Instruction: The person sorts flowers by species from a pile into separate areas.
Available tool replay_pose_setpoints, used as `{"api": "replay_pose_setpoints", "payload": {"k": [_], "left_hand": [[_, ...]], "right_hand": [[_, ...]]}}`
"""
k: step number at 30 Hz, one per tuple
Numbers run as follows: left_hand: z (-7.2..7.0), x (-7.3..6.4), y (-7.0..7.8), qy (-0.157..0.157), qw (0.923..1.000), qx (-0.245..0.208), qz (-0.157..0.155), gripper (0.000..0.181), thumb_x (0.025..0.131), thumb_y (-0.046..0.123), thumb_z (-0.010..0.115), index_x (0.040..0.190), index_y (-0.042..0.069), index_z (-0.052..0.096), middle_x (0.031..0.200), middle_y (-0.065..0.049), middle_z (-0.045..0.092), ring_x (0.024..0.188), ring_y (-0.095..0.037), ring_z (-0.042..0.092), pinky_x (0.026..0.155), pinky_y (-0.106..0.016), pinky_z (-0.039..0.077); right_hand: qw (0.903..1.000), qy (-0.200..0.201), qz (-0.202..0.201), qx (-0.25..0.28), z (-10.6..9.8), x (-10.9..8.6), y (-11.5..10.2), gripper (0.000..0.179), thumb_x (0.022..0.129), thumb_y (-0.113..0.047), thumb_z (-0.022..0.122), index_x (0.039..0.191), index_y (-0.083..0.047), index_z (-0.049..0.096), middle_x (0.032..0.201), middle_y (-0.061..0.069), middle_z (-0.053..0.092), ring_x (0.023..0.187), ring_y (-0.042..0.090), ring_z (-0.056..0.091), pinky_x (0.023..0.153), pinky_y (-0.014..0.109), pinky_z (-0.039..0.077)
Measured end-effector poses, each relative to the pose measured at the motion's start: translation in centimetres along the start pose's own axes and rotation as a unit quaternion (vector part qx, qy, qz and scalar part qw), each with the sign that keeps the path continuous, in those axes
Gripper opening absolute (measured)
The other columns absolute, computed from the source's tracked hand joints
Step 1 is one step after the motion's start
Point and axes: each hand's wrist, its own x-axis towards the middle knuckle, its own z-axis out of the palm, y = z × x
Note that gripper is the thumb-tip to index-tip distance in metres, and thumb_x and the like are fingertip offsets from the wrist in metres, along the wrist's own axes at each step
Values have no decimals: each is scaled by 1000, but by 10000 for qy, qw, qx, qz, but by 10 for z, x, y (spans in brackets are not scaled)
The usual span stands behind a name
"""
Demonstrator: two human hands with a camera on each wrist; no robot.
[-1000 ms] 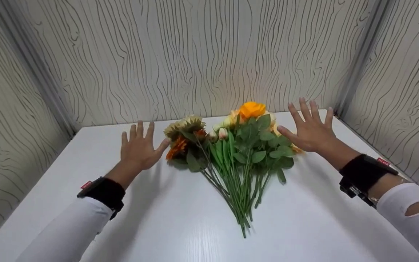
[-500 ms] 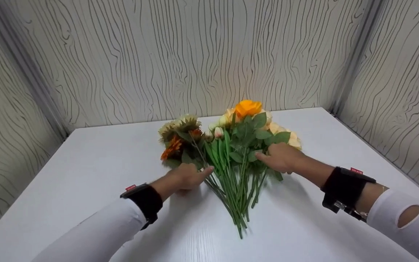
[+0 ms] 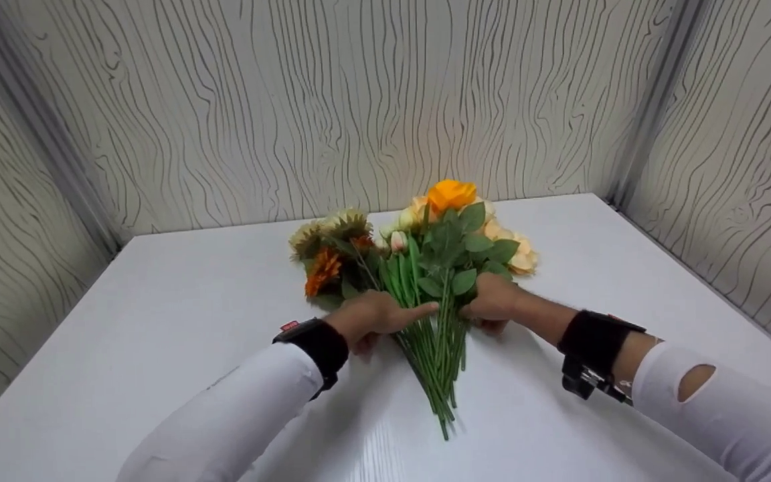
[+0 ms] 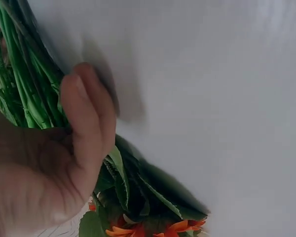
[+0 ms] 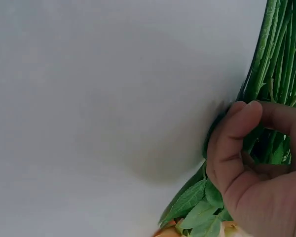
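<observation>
A bunch of flowers (image 3: 440, 375) lies on the white table, blooms toward the back wall and green stems toward me. At its left are orange daisy-like blooms (image 3: 322, 271) and cream ones; a bright orange bloom (image 3: 451, 195) tops the middle, above a pale pink tulip (image 3: 398, 241). Peach blooms (image 3: 523, 258) spread on the right. My left hand (image 3: 385, 313) grips the stems from the left, its thumb stretched across them. From the right, my right hand (image 3: 496, 298) curls round the stems under the leaves. In the right wrist view, its fingertips (image 5: 249, 118) meet the stems' edge.
The white table (image 3: 198, 321) runs back to a wall (image 3: 278, 114) with a wood-grain line pattern. Similar panels stand at left and right. Black bands (image 3: 315, 355) with small devices sit on both wrists, over white sleeves.
Both hands have come down and inward from spread-out positions beside the flowers, and now hold the stems. The stems and the peach blooms on the right are drawn closer together.
</observation>
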Motion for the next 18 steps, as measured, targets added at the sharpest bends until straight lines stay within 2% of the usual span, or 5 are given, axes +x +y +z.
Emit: {"api": "replay_pose_setpoints", "payload": {"k": [3,7,10,13,18], "left_hand": [[-1,-1,7,88,9999,10,-92,110,58,102,44,87,-2,68,57,-8,59,47,-25,63,42,-34,47],[-3,-2,10,-104,9975,-656,-222,116,52,101,53,106,-2,62,74,-13,61,62,-28,67,59,-39,57],[-8,-5,11,-225,9959,-772,-416,113,52,95,63,109,-2,60,82,-16,63,67,-29,67,67,-41,58],[-14,-6,10,-194,9969,-426,-627,109,57,86,72,115,-5,57,87,-17,65,71,-29,69,69,-41,58],[-23,-1,2,-431,9947,-417,-832,82,71,67,76,109,-3,59,89,-18,67,75,-30,69,77,-43,59]], "right_hand": [[9997,232,36,4,3,7,-8,23,87,-18,71,91,4,66,72,9,66,61,15,63,60,30,53],[9989,442,112,134,13,15,-18,34,85,-15,73,106,9,62,96,18,68,80,22,64,72,35,54],[9965,353,268,703,21,19,-27,34,84,-10,71,111,9,61,101,17,67,82,21,63,71,33,53],[9890,196,343,1426,29,22,-36,30,81,-4,70,108,6,63,98,10,64,80,17,61,66,28,50],[9763,163,313,2137,39,27,-44,27,76,-5,76,100,4,67,98,6,61,81,16,60,64,25,49]]}}
